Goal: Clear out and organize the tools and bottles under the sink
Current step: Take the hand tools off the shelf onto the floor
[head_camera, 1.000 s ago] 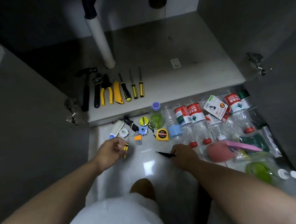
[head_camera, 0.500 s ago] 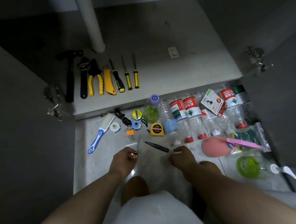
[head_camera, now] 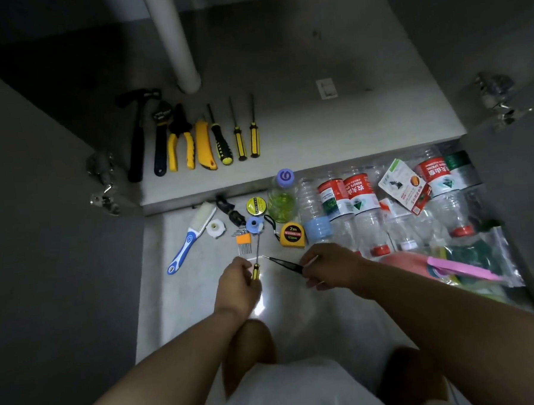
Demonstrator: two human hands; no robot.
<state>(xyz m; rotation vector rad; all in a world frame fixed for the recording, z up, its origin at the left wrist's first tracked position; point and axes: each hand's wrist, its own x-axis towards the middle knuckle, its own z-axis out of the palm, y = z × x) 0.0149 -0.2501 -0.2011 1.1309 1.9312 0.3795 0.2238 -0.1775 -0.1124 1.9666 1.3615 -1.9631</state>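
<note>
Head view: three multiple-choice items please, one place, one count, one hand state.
1. Where is the hammer?
A) on the cabinet floor, left end of the tool row
B) on the tiles
C) in a hand
2. How many screwdrivers lie in that row?
A) one
B) three
C) five
3. The left hand is:
A) flat on the tiles
B) gripping a small screwdriver
C) holding a bottle

Key: A, it lies leftmost in the cabinet. B, three sit side by side at the row's right end. B, the hand curls round its yellow handle.
</note>
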